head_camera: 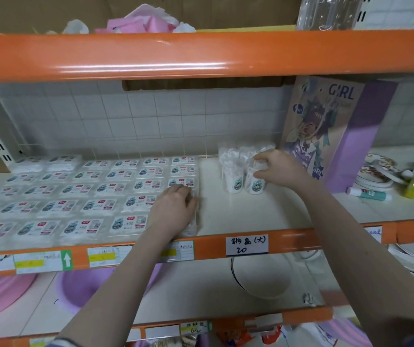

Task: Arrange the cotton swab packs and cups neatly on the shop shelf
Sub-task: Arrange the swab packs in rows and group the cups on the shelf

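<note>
Both forearms are bare from wrist to near the elbow, with no watch or ring visible on the left hand (173, 211) or the right hand (279, 169). A thin dark band (69, 341) crosses the left arm at the bottom edge, just above a glimpse of blue sleeve (51, 344). Blue fabric also shows at the bottom right corner.

Swab packs (83, 194) in rows on shelf (238, 211) left; cups (244, 169) grouped center-right w/ bare gap btwn. Gift bag (338, 131) upright behind/right of cups; plates (376, 171) & tubes (368, 194) far right.
</note>
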Motion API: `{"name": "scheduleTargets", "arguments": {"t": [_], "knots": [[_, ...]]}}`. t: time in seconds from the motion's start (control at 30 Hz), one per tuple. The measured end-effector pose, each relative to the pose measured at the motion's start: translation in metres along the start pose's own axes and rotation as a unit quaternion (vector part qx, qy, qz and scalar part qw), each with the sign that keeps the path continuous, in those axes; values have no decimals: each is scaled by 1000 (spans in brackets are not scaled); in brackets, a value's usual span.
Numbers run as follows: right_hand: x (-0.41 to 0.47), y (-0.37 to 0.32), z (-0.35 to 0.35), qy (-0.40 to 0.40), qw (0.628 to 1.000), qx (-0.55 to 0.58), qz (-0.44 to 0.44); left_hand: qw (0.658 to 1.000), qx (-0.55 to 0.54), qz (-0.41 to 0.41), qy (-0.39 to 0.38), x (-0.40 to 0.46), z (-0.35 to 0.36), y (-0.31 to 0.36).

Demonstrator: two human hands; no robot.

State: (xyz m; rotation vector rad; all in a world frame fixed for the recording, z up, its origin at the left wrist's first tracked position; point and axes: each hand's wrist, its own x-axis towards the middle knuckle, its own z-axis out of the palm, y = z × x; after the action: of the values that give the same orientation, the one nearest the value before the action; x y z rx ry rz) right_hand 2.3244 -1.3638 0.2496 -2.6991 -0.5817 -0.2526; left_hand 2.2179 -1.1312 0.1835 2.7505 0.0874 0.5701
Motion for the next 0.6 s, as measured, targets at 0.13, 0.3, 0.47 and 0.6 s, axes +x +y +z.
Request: {"name": "scheduleTargets", "arguments": {"t": [0.13,0.3,0.47,0.6], "knots": [[2,3,4,1,1000,1,-5,1000,-1,1,0,-1,-1,1],[3,5,7,7,1000,3,-13,1000,1,3,0,-1,-2,2],[0,6,8,2,1000,19,-24,1000,1,-1,-5,-2,-4,3],[-9,3,7,18,999,29,-25,1000,1,-4,-10,-1,-6,5]]}}
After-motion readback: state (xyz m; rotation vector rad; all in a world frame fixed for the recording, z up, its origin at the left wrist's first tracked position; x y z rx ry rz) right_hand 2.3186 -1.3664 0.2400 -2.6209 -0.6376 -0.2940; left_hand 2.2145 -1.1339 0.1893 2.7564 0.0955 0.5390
